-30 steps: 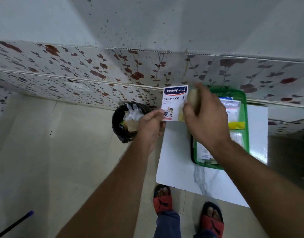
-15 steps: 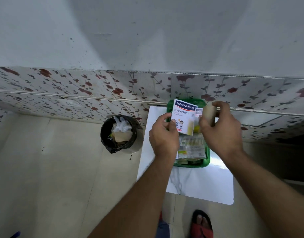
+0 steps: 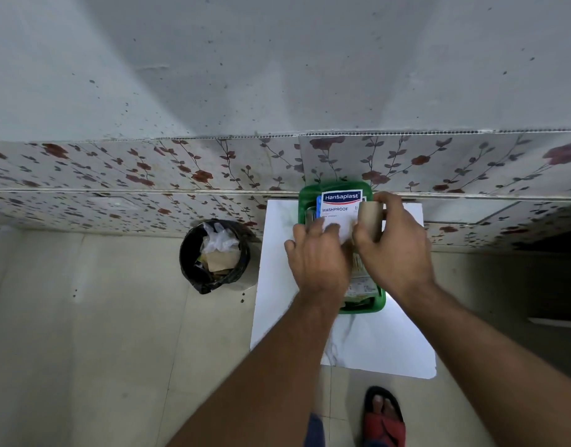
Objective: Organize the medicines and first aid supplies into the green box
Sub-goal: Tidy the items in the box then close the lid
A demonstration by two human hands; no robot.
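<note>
White counter (image 3: 368,343) stands against the floral-tiled wall. Black waste bin (image 3: 214,254) on the floor to its left, holding paper and plastic. Green box (image 3: 310,195) sits on the counter's far end, touching the wall, with packets already inside. My left hand (image 3: 316,256) lies over the box, fingers (image 3: 311,229) spread on the lower edge of the Hansaplast packet (image 3: 340,206), which rests in the box's far part. My right hand (image 3: 397,250) grips a tan bandage roll (image 3: 369,216) just beside the packet, over the box.
</note>
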